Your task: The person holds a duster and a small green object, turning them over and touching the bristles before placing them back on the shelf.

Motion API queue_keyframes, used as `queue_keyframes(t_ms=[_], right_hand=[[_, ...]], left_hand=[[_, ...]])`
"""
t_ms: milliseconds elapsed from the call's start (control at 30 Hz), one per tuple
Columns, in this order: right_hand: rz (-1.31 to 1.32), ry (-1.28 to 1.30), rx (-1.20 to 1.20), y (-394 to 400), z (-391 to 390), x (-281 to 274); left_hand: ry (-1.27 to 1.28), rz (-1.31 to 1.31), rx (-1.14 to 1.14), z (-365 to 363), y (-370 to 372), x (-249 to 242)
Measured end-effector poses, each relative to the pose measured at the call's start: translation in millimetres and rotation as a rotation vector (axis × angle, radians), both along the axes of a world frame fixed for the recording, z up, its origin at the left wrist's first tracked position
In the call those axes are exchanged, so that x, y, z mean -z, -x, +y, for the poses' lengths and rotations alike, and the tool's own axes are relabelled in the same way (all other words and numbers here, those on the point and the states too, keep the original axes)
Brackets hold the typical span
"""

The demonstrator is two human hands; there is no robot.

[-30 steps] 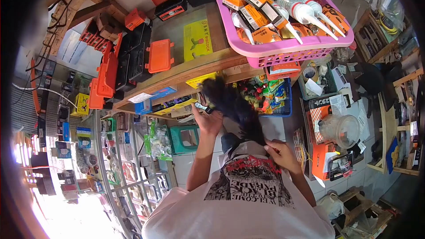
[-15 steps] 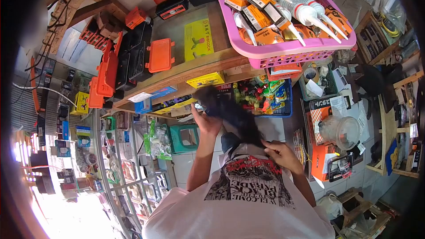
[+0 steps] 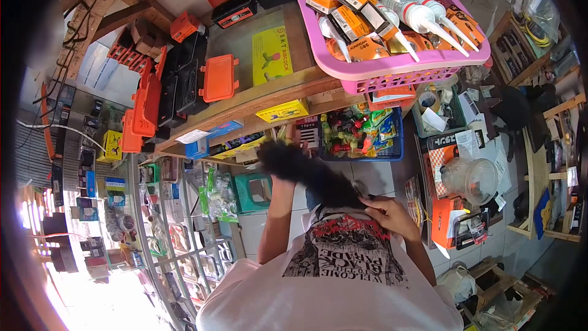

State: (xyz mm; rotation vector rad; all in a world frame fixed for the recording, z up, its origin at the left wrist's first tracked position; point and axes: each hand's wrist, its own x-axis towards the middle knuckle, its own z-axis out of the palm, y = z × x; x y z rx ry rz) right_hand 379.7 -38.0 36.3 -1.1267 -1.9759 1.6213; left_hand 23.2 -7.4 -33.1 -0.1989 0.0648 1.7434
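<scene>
A dark, fluffy duster-like object, blurred by motion, stretches in front of my shirt toward the shelf. My right hand pinches its near end, thumb and fingers closed round it. The far end of the dark object covers most of my left hand, so only the wrist and a little of the palm show and its fingers are hidden. Just beyond the dark end are a yellow box on the shelf edge and a blue basket of colourful packets.
A pink basket of tubes and orange boxes overhangs the wooden shelf. Black and orange cases sit at its left. A green stool stands below. At right are a clear round tub and orange boxes.
The dark object's far end has shifted slightly left and down, now covering my left hand's fingers, which showed before. My right hand keeps its hold on the near end.
</scene>
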Motion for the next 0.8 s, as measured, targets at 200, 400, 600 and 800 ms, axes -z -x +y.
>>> queue_keyframes(t_ms=[200,400,600,800], right_hand=[[0.033,-0.054,-0.05,-8.4,2.9,4.5],[0.055,-0.004,-0.026,-11.0,2.8,7.0],[0.112,-0.066,-0.022,-9.7,-5.2,17.9],[0.078,0.057,0.024,-9.2,-5.6,20.7]], left_hand=[[-0.029,0.364,-0.048,-3.2,-5.1,-28.1],[0.122,0.316,-0.081,-3.7,4.2,-40.5],[-0.096,0.37,-0.037,-10.7,17.2,-21.7],[0.279,0.104,-0.1,-14.9,-2.5,-49.5]])
